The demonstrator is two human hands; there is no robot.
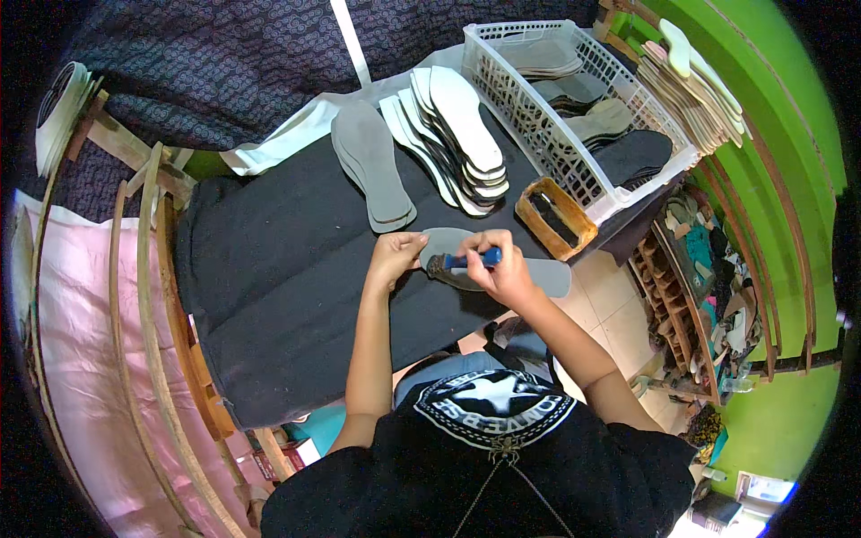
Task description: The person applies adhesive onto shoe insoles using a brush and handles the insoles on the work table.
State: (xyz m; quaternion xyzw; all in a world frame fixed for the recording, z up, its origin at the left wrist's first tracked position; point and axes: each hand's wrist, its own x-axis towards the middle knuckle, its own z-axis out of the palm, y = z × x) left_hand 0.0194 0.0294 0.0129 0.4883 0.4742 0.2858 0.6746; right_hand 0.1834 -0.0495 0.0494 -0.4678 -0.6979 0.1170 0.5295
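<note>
1. Black cloth [278,278] stretches out at 9 o'clock from the single gray insole [447,240].
2. At 10 o'clock from that insole lie stacked gray insoles [370,161], their edges slightly offset.
3. The left hand [393,260] is at 9 o'clock, thumb and fingers pinching the insole's left end.
4. White insoles [459,112] lie overlapped between 11 and 12 o'clock.
5. The blue-handled brush [457,262] has its dark bristles against the insole's left part, pointing to 9 o'clock.
6. The right hand [504,269] sits above the insole's middle, fingers closed around the brush handle; the insole's other end reaches toward 3 o'clock.
7. A yellowish-brown container [538,235] stands at 2 o'clock, its contents unclear.
8. At 1 o'clock, farther off, a white crate [520,112] holds more insoles.
</note>
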